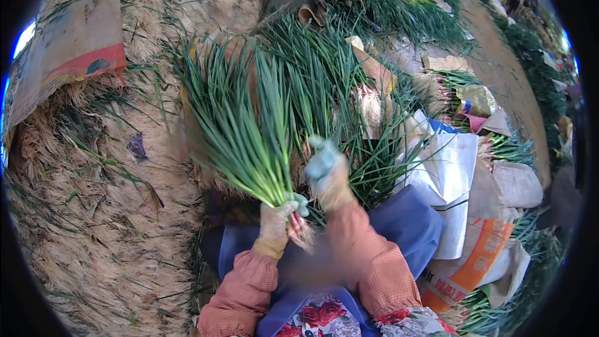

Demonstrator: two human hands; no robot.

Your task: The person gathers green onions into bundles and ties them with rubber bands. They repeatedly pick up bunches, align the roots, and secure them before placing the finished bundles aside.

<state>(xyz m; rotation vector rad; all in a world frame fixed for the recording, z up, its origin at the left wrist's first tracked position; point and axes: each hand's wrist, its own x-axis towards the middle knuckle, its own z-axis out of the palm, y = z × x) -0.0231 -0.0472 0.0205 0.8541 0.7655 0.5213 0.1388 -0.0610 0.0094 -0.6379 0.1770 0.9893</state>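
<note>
My left hand, in a worn pale glove with blue-green fingertips, is closed round the root end of a bunch of chives. Its long flat green leaves fan out up and to the left, while reddish-white root ends stick out below the fist. Just right of the bunch, my right hand is over the near edge of a heap of loose chives. Motion smears that hand, so its fingers and anything in them cannot be made out.
Dry, straw-coloured root trimmings cover the ground at left, with a torn woven sack on them. More chives lie at the back. White sacks and wrapped bundles stand at right. My blue-covered knee is beside the heap.
</note>
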